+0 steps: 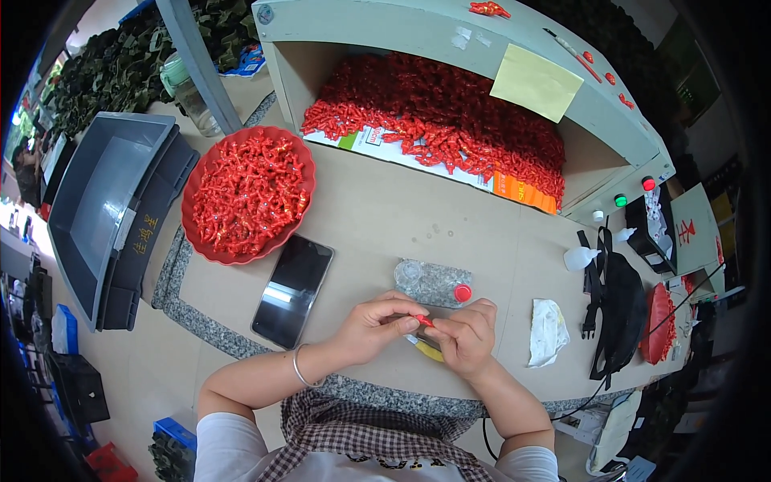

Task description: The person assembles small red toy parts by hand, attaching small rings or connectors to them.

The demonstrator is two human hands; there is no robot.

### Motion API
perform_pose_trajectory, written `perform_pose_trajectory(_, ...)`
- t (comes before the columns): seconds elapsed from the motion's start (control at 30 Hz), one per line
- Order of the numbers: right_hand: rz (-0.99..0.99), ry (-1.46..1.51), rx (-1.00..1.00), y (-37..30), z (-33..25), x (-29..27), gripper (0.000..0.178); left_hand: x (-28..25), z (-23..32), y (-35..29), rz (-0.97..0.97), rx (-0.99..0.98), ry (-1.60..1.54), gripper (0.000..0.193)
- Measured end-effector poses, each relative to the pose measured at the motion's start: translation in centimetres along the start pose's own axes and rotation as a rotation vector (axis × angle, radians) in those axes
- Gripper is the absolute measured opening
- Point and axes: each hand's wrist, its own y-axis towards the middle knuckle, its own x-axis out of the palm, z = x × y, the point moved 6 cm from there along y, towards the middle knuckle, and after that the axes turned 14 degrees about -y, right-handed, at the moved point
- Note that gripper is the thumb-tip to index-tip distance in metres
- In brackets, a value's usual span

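Observation:
My left hand (381,324) pinches a small glossy red piece (424,320) between thumb and fingertips. At the piece's other end, the closed fingers of my right hand (469,336) meet it, so both hands grip it. Its exact shape is too small to make out. Just beyond my hands lies a speckled grey stone block (434,281) bearing a red round cap (463,292) and a clear round item. Under my hands, partly hidden, rests a tool with a yellow handle (430,350).
Left of my hands are a black phone (293,291), a red scalloped bowl (193,217) of red pieces and a grey bin (120,217). A shelf (353,24) ahead holds a heap of red pieces (450,120). A white cloth (548,331) and black bag (620,309) lie right.

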Motion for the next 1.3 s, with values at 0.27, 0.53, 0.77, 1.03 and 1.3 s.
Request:
perform_pose_trajectory(0.27,-0.008,0.013,0.004,0.0,0.1,0.1,0.019,0.0,-0.1,0.0,0.008,0.003,-0.026,0.017)
perform_pose_trajectory(0.53,-0.009,0.007,-0.001,0.1,0.0,0.0,0.019,0.0,0.1,-0.1,0.015,0.02,-0.029,0.017)
perform_pose_trajectory(0.77,0.01,-0.014,-0.049,-0.1,-0.2,-0.1,0.02,0.2,0.9,-0.1,-0.039,0.14,0.086,0.017)
perform_pose_trajectory(1.03,0.056,-0.067,-0.131,-0.1,-0.8,-0.7,0.022,0.7,1.9,-0.2,-0.072,0.249,0.153,0.017)
perform_pose_trajectory(1.3,0.059,-0.025,-0.091,-0.1,-0.4,-0.5,0.022,0.6,1.5,0.0,-0.052,0.189,0.145,0.017)
